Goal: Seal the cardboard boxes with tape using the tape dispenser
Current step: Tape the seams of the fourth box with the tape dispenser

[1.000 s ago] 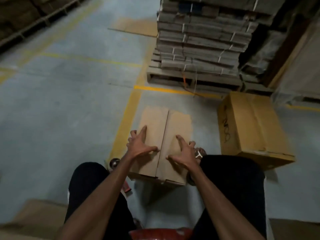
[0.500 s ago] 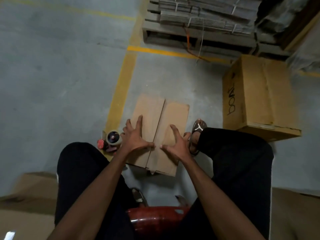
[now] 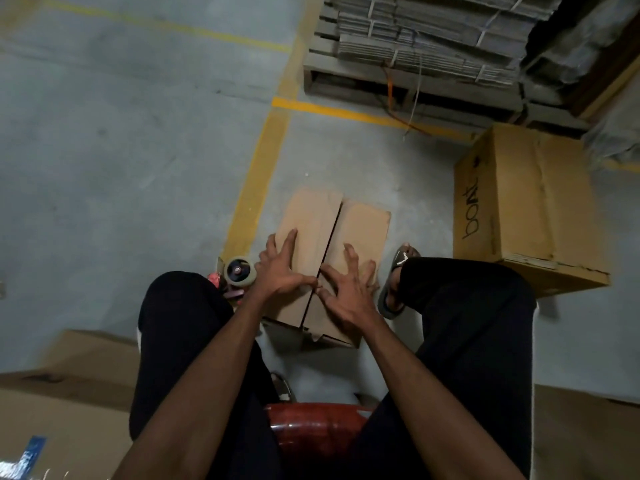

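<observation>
Near the middle of the frame, a small cardboard box (image 3: 332,258) sits on the floor, both flaps pressed shut.
Left hand (image 3: 282,268) and right hand (image 3: 346,289) lie flat with fingers spread, gripping nothing; the box looks light and bendy, so press beside the seam. The tape dispenser (image 3: 239,271) waits just left.

Both hands, left hand (image 3: 282,268) and right hand (image 3: 344,292), press the small box's (image 3: 363,226) flaps flat; tape dispenser (image 3: 239,271) sits just beside the left hand.

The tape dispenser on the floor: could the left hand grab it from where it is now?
Probably yes. The tape dispenser lies on the floor right beside the left hand, which presses flat on the small box. Nothing lies between them, though the left knee crowds its near side.
</observation>
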Available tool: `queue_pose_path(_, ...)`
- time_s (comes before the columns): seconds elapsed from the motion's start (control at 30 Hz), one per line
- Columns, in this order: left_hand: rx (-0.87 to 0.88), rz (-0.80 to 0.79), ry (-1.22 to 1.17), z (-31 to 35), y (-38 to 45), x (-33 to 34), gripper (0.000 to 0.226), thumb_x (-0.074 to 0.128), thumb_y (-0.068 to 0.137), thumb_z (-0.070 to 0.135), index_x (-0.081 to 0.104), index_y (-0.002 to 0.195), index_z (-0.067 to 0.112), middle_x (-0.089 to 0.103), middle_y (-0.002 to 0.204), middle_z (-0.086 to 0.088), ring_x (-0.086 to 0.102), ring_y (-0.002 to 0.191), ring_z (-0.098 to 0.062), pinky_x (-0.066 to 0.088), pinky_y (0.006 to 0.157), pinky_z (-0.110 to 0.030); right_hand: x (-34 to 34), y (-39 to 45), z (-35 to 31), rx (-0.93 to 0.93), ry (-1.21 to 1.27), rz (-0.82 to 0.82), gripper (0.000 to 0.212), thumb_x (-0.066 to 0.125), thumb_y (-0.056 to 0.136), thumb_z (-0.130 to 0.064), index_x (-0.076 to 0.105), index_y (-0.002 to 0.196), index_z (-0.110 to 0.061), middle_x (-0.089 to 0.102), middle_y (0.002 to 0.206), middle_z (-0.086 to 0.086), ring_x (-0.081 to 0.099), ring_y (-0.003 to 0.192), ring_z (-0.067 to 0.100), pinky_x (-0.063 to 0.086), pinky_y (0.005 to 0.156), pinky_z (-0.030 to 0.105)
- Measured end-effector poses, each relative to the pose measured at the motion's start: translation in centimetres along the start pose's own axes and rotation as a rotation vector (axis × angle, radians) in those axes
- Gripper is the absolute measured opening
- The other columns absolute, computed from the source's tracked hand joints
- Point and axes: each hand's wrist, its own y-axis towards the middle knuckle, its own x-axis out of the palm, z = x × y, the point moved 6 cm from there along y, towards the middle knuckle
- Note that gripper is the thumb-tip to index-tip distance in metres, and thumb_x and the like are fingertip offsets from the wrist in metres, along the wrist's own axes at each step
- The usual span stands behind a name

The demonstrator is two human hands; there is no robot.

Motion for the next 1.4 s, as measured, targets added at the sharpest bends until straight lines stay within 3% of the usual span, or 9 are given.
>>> queue_pose_path(0.2, -0.019, 0.01, -0.071, -0.1, 0.4, 0.0, 0.133, 0.087, 0.05, 0.066, 0.002, 0.152, 0.057, -0.008, 0.167, -0.003, 0.011, 0.149, -0.041, 0.022, 0.118, -0.06, -0.9, 0.0, 0.5, -0.019, 0.087, 0.055, 0.044, 0.065, 0.092, -0.052, 0.06, 0.135, -0.047, 0.009, 0.163, -0.024, -0.006, 0.15, 0.04, 0.009, 0.113, 0.078)
queue_pose_path(0.33, -0.025, 0.004, -0.129, -0.3, 0.2, -0.6, 0.134, 0.09, 0.048, 0.061, 0.006, 0.152, 0.057, -0.005, 0.167, -0.002, 0.012, 0.15, -0.04, 0.023, 0.118, -0.06, -1.5, 0.1, 0.5, -0.053, 0.114, 0.12, 0.039, 0.068, 0.087, -0.056, 0.065, 0.125, -0.053, 0.02, 0.159, -0.018, 0.011, 0.147, 0.037, 0.017, 0.116, 0.07)
queue_pose_path(0.57, -0.019, -0.015, -0.135, -0.1, 0.0, -0.6, 0.137, 0.09, 0.045, 0.068, 0.006, 0.152, 0.057, -0.005, 0.167, -0.002, 0.012, 0.15, -0.04, 0.022, 0.118, -0.06, -0.4, 0.0, 1.7, -0.078, 0.085, 0.128, 0.046, 0.06, 0.088, -0.065, 0.055, 0.133, -0.06, 0.02, 0.16, -0.015, 0.008, 0.151, 0.04, 0.015, 0.115, 0.074)
queue_pose_path(0.7, -0.017, -0.005, -0.114, 0.1, -0.1, -0.6, 0.136, 0.089, 0.046, 0.068, 0.006, 0.153, 0.055, -0.005, 0.167, -0.003, 0.013, 0.15, -0.04, 0.022, 0.118, -0.059, 0.1, 0.1, 2.3, -0.113, 0.055, 0.141, 0.052, 0.054, 0.086, -0.074, 0.052, 0.136, -0.061, 0.02, 0.161, -0.012, 0.015, 0.154, 0.037, 0.015, 0.116, 0.072)
queue_pose_path(0.9, 0.004, 0.019, -0.045, -0.4, 0.1, -0.4, 0.135, 0.09, 0.048, 0.066, 0.01, 0.156, 0.049, -0.005, 0.166, -0.007, 0.014, 0.148, -0.043, 0.023, 0.118, -0.059, -0.9, -0.5, 2.2, -0.166, 0.128, 0.182, 0.043, 0.072, 0.083, -0.052, 0.066, 0.125, -0.046, 0.024, 0.156, -0.007, 0.029, 0.142, 0.023, 0.04, 0.11, 0.058)
queue_pose_path(1.07, 0.014, 0.021, -0.042, -0.2, -0.1, -0.3, 0.132, 0.089, 0.05, 0.068, 0.012, 0.156, 0.049, -0.004, 0.166, -0.008, 0.015, 0.148, -0.042, 0.023, 0.118, -0.059, -0.7, -0.7, 2.3, -0.127, 0.099, 0.151, 0.054, 0.077, 0.082, -0.05, 0.062, 0.134, -0.047, 0.024, 0.155, -0.007, 0.024, 0.144, 0.025, 0.037, 0.113, 0.059)
queue_pose_path(1.4, -0.008, 0.077, 0.052, 0.1, -0.2, -0.3, 0.129, 0.082, 0.051, 0.067, 0.008, 0.155, 0.048, 0.003, 0.164, -0.013, 0.023, 0.142, -0.047, 0.027, 0.113, -0.06, -0.4, -0.4, 2.3, -0.095, 0.061, 0.114, 0.055, 0.078, 0.081, -0.048, 0.06, 0.133, -0.048, 0.025, 0.153, -0.01, 0.016, 0.149, 0.03, 0.032, 0.115, 0.065)
